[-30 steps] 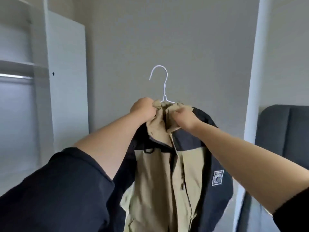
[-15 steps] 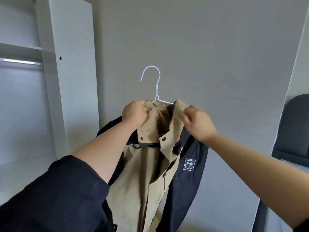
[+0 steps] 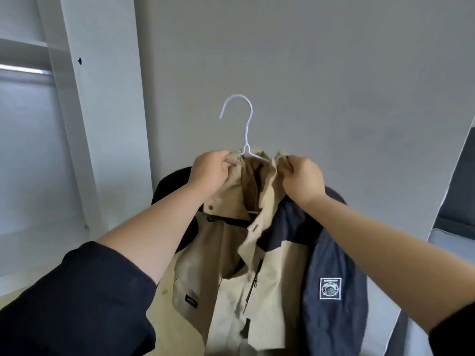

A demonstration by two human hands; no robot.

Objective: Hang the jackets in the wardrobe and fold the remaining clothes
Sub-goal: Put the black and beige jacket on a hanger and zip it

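The person holds a tan and navy jacket [image 3: 257,265] up in front of a plain grey wall [image 3: 321,73], arms stretched out ahead. The jacket sits on a white wire hanger [image 3: 245,134], whose hook rises free above the collar and opens toward the left. The left hand [image 3: 209,170] grips the left side of the tan collar, fingers curled tight round the bunched cloth just beside the hanger's neck. The right hand [image 3: 302,179] pinches the right side of the collar, its fingers clamped on a fold of the fabric. Between the two hands the collar gapes, showing a darker brown lining. The jacket front hangs unfastened, with a square badge [image 3: 330,289] on the navy sleeve at the right. To the left stands the white wardrobe [image 3: 102,98], open, with a metal rail [image 3: 24,70] across its upper part; the hanger is well apart from that rail. At the far right edge, part of a dark grey bed [image 3: 460,191] shows.
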